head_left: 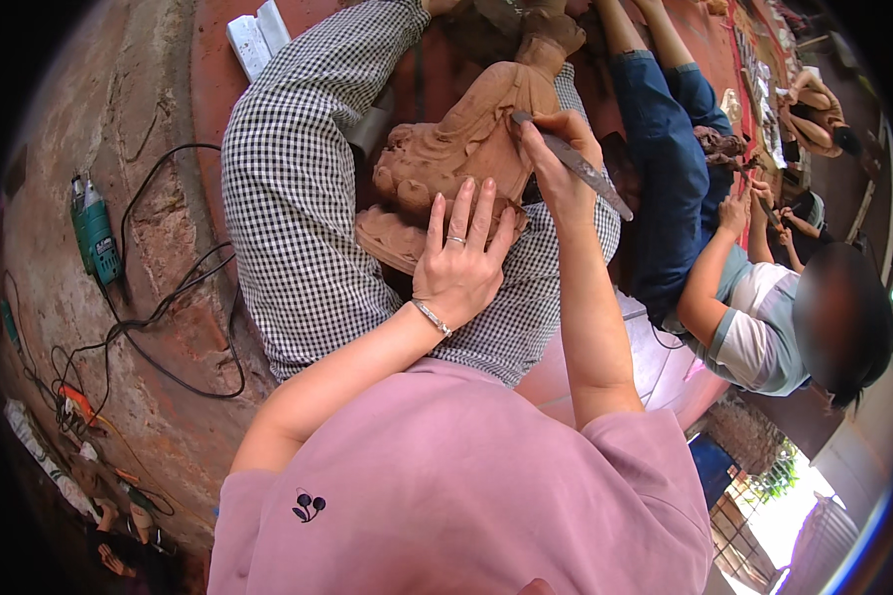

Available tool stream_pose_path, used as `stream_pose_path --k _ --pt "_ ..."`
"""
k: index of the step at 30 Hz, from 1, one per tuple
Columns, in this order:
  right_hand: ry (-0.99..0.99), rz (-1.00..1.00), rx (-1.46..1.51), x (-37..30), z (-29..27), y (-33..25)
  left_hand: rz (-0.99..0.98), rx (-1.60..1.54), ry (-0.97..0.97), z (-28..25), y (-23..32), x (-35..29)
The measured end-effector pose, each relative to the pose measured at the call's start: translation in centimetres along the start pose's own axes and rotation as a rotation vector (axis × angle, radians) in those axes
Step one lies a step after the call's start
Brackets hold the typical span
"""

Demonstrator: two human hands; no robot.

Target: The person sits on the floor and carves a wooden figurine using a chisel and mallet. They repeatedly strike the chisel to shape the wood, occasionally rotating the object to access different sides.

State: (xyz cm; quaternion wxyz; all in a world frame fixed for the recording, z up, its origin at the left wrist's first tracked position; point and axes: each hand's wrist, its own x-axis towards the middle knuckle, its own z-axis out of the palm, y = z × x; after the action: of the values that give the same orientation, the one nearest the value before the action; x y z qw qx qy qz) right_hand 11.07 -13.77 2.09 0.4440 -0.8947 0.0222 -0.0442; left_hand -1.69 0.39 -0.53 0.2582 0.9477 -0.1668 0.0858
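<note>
A reddish-brown carved statue (466, 124) of a robed, seated figure lies tilted between my legs, its base toward me and its head at the top edge. My left hand (459, 270) rests on the base end, fingers stretched out and slightly spread. Closed around a flat grey file (601, 184) is my right hand (569, 171). One end of the file is at the statue's side; the other points down and right, past the hand. Checked trousers (298, 188) flank the statue. My right fingers partly hide the file's middle.
On the floor at left lies a green power tool (96, 234) with black cables (174, 297) trailing from it. A pale block (258, 38) sits at upper left. Close on my right, another person (754, 317) sits working on a dark carved piece (719, 146); more people sit beyond.
</note>
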Motion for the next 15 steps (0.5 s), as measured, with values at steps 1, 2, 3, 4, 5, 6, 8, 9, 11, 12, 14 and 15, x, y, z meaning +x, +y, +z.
stream_pose_path --k 1,2,3,4,5,6,8,9,11,12,14,15 --pt "0.009 -0.025 0.016 0.0 0.1 0.1 0.001 -0.004 0.002 -0.1 -0.1 0.0" --pt "0.018 -0.051 0.033 -0.1 0.0 0.3 0.004 -0.005 0.001 -0.1 -0.2 -0.1" --pt "0.026 -0.077 0.049 0.0 0.0 0.5 0.007 -0.006 0.001 -0.2 -0.2 -0.1" --pt "0.006 -0.093 0.02 0.2 -0.3 0.7 0.008 -0.008 0.001 -0.2 -0.2 0.1" --pt "-0.005 -0.058 0.022 0.4 -0.4 0.7 0.007 0.001 -0.004 -0.1 -0.1 0.1" --pt "-0.016 -0.022 0.025 0.5 -0.6 0.5 0.007 0.01 -0.008 -0.1 -0.1 0.0" --pt "-0.028 0.019 0.021 0.7 -0.7 0.2 0.006 0.016 -0.003 0.0 0.0 0.0" --pt "-0.03 0.027 0.017 0.7 -0.7 0.1 0.006 0.014 0.002 0.0 0.0 0.0" --pt "-0.034 -0.005 0.018 0.3 -0.6 0.5 0.006 0.012 0.0 0.1 0.1 -0.1" --pt "-0.035 -0.049 0.021 0.1 -0.7 1.1 0.006 0.01 -0.002 0.0 0.2 -0.1" --pt "-0.043 -0.069 0.031 0.2 -0.7 1.0 0.008 0.021 -0.002 0.0 0.1 0.1" --pt "-0.052 -0.04 0.037 0.2 -0.8 0.8 0.008 0.031 -0.003 0.0 0.1 -0.1"
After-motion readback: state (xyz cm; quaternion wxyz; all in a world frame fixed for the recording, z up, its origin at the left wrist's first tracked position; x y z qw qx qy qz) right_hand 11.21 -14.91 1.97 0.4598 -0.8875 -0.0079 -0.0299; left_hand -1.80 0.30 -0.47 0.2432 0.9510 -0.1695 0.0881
